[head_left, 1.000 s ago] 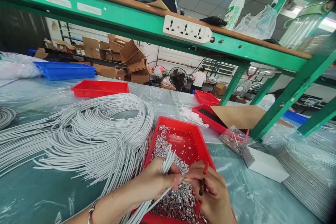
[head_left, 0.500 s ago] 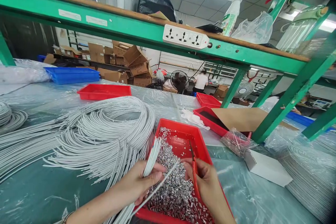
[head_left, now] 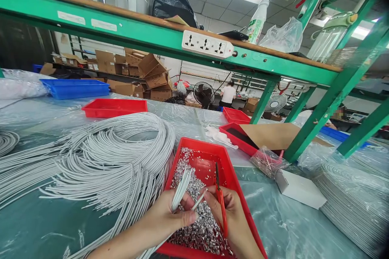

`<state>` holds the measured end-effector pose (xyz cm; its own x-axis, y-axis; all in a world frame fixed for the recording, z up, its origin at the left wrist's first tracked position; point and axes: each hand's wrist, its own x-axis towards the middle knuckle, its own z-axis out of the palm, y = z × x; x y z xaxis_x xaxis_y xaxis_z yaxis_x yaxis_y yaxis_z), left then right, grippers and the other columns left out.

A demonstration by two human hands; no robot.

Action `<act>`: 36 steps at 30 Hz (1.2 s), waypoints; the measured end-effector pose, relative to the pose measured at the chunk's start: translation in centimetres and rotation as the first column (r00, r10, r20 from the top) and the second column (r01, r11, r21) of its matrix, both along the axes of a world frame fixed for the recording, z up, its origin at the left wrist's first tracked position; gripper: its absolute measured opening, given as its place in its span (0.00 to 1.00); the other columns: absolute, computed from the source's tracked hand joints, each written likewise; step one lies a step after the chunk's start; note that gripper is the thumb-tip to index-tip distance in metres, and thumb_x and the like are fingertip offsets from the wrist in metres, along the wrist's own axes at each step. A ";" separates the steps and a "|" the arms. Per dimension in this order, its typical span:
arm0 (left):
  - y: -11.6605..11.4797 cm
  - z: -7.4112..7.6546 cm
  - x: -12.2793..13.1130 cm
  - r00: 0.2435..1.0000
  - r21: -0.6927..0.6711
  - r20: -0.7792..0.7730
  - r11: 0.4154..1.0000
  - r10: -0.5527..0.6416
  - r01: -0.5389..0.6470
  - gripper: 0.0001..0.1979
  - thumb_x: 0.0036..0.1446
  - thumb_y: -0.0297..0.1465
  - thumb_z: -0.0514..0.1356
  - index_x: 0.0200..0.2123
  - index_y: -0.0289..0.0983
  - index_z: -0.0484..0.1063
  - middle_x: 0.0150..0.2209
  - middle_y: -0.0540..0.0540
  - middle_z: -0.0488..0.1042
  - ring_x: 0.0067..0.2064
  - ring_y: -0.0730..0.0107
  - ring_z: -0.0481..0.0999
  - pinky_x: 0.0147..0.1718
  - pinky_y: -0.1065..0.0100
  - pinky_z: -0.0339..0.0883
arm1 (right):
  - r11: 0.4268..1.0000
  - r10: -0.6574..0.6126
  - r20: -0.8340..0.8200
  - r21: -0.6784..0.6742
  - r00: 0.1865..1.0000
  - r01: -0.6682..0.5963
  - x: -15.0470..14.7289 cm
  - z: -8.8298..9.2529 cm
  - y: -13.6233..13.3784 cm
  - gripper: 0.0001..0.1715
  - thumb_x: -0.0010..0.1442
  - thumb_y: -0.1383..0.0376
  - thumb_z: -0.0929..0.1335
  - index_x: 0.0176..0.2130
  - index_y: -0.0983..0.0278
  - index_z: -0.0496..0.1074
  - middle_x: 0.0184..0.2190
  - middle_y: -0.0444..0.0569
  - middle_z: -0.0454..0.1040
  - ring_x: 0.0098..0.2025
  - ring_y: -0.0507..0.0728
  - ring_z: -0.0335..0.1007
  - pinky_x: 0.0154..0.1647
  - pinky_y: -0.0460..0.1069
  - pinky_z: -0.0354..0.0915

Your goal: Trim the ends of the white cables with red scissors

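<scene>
My left hand (head_left: pixel 165 220) is closed round a small bundle of white cable ends (head_left: pixel 181 184) that stick up over a red tray (head_left: pixel 235 172). The tray holds a heap of small shiny metal pieces (head_left: pixel 200 226). My right hand (head_left: pixel 232 220) holds a red-handled tool (head_left: pixel 221 202) along its palm, and its fingertips pinch the end of a single white cable (head_left: pixel 199 200) over the heap. A big pile of curved white cables (head_left: pixel 115 153) lies on the table to the left of the tray.
Green shelf frame (head_left: pixel 316 117) with a power strip (head_left: pixel 206 43) crosses above. More red trays (head_left: pixel 114 107), a blue tray (head_left: pixel 74 88), a cardboard sheet (head_left: pixel 273 134), a white box (head_left: pixel 299 189) and cable coils (head_left: pixel 355 198) at right. People work far behind.
My right hand has moved to the left hand and pinched one cable end. The cable bundle in my left hand has stayed upright, shifting slightly over the tray.
</scene>
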<state>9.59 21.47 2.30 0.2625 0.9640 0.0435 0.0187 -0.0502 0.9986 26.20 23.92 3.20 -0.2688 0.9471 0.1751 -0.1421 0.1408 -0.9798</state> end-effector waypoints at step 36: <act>-7.7 -1.6 -7.2 0.842 -0.075 -0.512 0.968 0.170 -0.241 0.21 0.53 0.35 0.53 0.51 0.39 0.62 0.40 0.43 0.69 0.26 0.67 0.72 0.22 0.68 0.67 | 0.931 -0.080 0.586 0.332 0.806 -0.149 0.8 -0.8 0.0 0.08 0.55 0.64 0.62 0.30 0.64 0.69 0.21 0.45 0.71 0.22 0.55 0.65 0.23 0.46 0.61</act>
<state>2.43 13.78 0.71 0.0101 0.9855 -0.1692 0.5103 0.1405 0.8485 27.04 23.96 2.40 -0.4580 0.8415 0.2865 0.4254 0.4905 -0.7606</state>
